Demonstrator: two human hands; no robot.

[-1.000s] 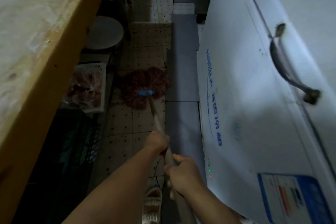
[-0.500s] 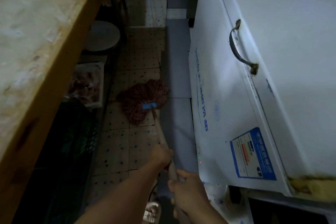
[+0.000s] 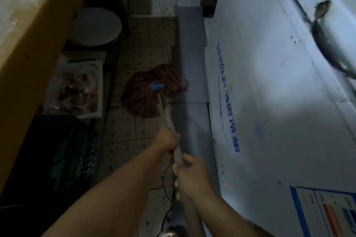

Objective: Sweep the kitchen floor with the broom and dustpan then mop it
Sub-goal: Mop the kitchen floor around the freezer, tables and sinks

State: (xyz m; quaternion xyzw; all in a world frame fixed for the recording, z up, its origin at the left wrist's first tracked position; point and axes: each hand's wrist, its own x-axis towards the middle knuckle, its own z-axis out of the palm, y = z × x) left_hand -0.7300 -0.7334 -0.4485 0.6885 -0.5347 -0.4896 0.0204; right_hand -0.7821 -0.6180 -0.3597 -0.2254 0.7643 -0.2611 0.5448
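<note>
A mop with a dark red string head (image 3: 152, 90) and a blue clamp lies on the dotted floor tiles (image 3: 125, 132) in a narrow aisle. Its wooden handle (image 3: 168, 113) runs back toward me. My left hand (image 3: 166, 140) grips the handle further down. My right hand (image 3: 190, 176) grips it closer to my body. The mop head touches the edge of a grey strip (image 3: 189, 59) along the freezer. No broom or dustpan is in view.
A white chest freezer (image 3: 269, 92) with a metal lid handle (image 3: 325, 42) walls the right side. A wooden counter (image 3: 28, 31) overhangs the left. Under it stand a white stool (image 3: 96, 27), a white crate of red items (image 3: 77, 88) and a dark crate (image 3: 63, 156). A thin cord (image 3: 167, 208) lies near my foot.
The mop head has shifted slightly toward the grey strip by the freezer. Both hands keep their grip on the handle. My head view has swung between frames.
</note>
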